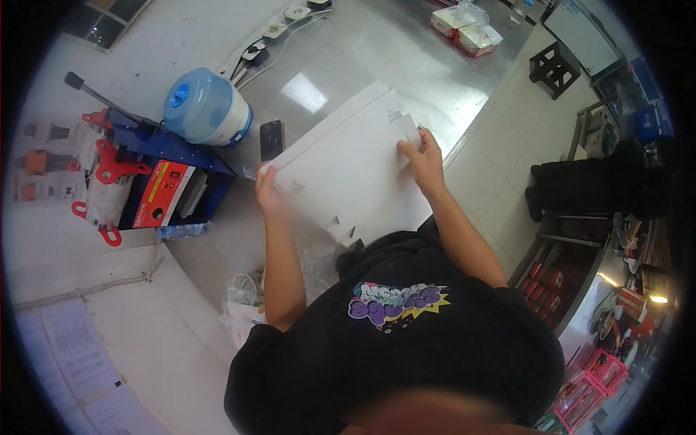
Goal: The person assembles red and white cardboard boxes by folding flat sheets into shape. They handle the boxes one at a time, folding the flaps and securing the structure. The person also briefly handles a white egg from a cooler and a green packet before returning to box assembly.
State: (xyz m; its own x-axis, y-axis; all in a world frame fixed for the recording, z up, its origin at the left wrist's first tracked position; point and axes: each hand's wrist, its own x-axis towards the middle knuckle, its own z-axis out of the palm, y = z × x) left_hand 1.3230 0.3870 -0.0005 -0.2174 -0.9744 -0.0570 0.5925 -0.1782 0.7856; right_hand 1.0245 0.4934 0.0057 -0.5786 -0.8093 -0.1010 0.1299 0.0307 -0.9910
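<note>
A stack of flat white cardboard sheets [348,167] with cut tabs lies on the steel counter [391,51] in front of me. My left hand [267,190] grips the stack's left corner. My right hand [423,161] pinches a small flap on the top sheet near its right edge. A black phone [271,139] lies on the counter just beyond the sheets, near my left hand.
A blue and red cup-sealing machine [156,185] with a black lever stands at the left, beside an upturned blue water jug [206,109]. A power strip [279,25] and wrapped packs [467,29] lie farther back. Plastic bags [246,297] sit by my left elbow. A black stool [554,69] stands on the tiled floor at right.
</note>
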